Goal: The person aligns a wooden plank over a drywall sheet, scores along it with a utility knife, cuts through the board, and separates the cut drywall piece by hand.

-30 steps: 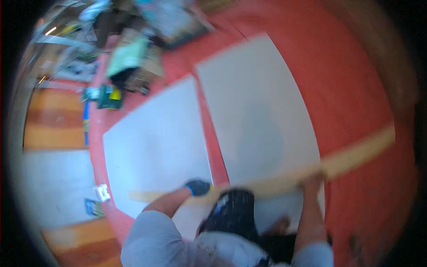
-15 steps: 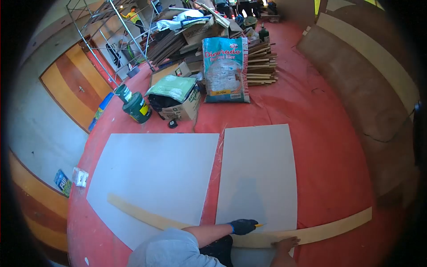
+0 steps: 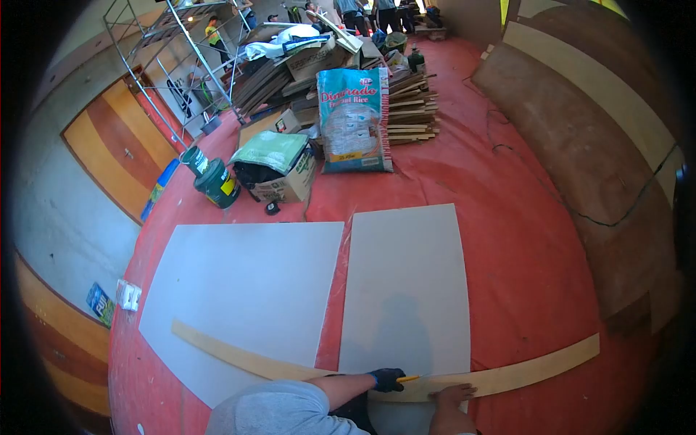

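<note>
My left hand [image 3: 386, 380], in a dark glove, is closed around a slim yellow pencil-like tool [image 3: 409, 378] that points right, at the upper edge of a long tan strip [image 3: 525, 373]. Too small to tell is whether its tip touches anything. My bare right hand [image 3: 453, 395] lies on the strip with its fingers stretched to the right. The strip crosses the narrow grey-white board [image 3: 406, 275] and the wider white board [image 3: 243, 283]; my left arm and grey sleeve cover part of it.
Red sheeting [image 3: 522, 283] covers the floor. Beyond the boards are a rice sack [image 3: 354, 123], a cardboard box [image 3: 290, 181], green buckets [image 3: 216, 185] and stacked wood [image 3: 412, 109]. Scaffolding [image 3: 196, 43] is at back left, a cable [image 3: 609, 223] at right. People stand far back.
The whole view has shifted slightly. More of the yellow tool shows beyond my gloved hand. My right hand remains on the strip, and the boards look unmoved.
</note>
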### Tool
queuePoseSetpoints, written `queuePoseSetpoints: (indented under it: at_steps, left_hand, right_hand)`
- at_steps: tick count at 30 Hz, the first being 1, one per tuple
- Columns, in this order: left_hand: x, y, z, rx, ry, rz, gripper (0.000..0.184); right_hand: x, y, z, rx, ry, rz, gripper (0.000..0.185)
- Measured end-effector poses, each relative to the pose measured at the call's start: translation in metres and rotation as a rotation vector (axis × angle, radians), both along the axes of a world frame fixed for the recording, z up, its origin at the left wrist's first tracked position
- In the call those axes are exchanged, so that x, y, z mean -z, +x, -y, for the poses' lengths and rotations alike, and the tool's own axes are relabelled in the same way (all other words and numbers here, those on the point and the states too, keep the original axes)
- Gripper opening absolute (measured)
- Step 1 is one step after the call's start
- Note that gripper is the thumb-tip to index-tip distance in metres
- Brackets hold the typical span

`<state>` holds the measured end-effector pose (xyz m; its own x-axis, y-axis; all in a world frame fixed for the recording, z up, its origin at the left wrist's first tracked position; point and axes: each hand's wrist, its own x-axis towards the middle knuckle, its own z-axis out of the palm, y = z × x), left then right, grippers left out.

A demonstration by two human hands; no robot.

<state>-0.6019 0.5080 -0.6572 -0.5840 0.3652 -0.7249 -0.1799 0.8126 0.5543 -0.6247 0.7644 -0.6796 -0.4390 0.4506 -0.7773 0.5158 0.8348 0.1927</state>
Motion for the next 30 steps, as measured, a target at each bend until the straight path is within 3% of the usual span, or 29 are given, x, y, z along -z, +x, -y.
queuePoseSetpoints:
  at_steps: [2, 5, 8, 11, 14, 17, 20, 26, 30]
  left_hand:
    - [0.010, 0.001, -0.006, -0.067, -0.021, 0.142, 0.065]
    - [0.034, 0.016, -0.016, -0.094, -0.033, 0.097, 0.056]
    - [0.045, 0.020, -0.020, 0.057, -0.149, 0.185, 0.055]
    - [0.050, 0.034, -0.022, 0.041, -0.176, 0.044, 0.056]
    - [0.060, 0.039, -0.014, 0.054, -0.113, 0.019, 0.055]
    - [0.052, 0.031, -0.015, 0.085, -0.172, 0.148, 0.066]
    - [0.038, 0.027, -0.018, 0.014, -0.169, 0.182, 0.052]
    - [0.034, 0.032, -0.015, 0.050, -0.136, 0.092, 0.052]
    - [0.038, 0.030, -0.014, 0.097, -0.178, 0.143, 0.064]
  right_hand:
    - [0.021, -0.001, -0.003, -0.137, 0.044, 0.057, 0.166]
    - [0.023, 0.003, -0.002, -0.151, 0.030, 0.062, 0.159]
    - [0.035, 0.002, -0.004, -0.209, 0.062, 0.088, 0.153]
    - [0.017, 0.001, -0.003, -0.271, 0.005, 0.070, 0.152]
    - [0.009, 0.002, 0.001, -0.152, 0.000, 0.038, 0.155]
    - [0.002, -0.004, 0.003, -0.022, -0.013, 0.067, 0.160]
    - [0.008, -0.001, 0.000, 0.011, -0.039, 0.033, 0.162]
    - [0.006, 0.000, 0.001, 0.025, -0.055, 0.019, 0.161]
    - [-0.016, -0.007, 0.005, -0.008, -0.036, 0.069, 0.159]
